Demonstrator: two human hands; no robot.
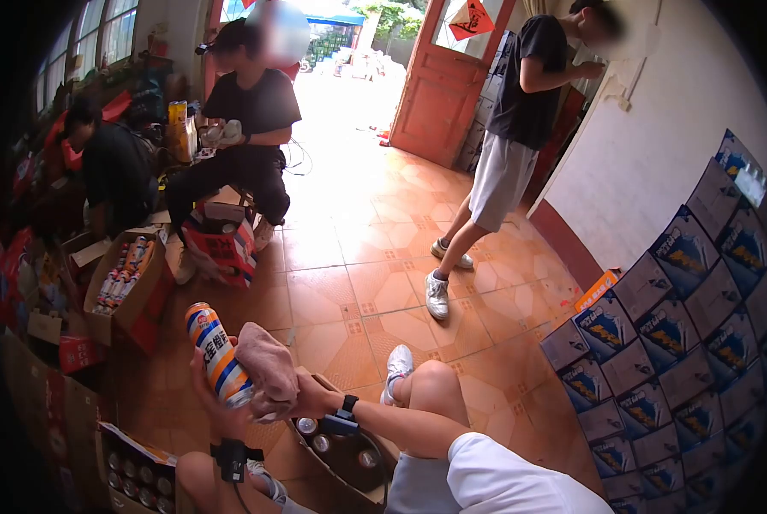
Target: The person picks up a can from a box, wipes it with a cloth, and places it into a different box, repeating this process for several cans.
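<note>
A tall can (217, 355) with orange, white and blue stripes is held tilted in my left hand (216, 398), whose fingers wrap round its lower left side. A pinkish cloth (268, 368) is bunched in my right hand (306, 398) and lies against the can's right side. The cloth hides most of my right fingers. Below my hands, an open carton (336, 467) between my legs holds several cans. Another open box (139, 471) of cans stands at the lower left.
Stacked blue cartons (683, 343) rise at the right. A person (521, 111) stands near the wall; another person (251, 111) sits at the upper left, with a third person (118, 171) bent beside cartons. An open box (126, 278) of cans sits at the left.
</note>
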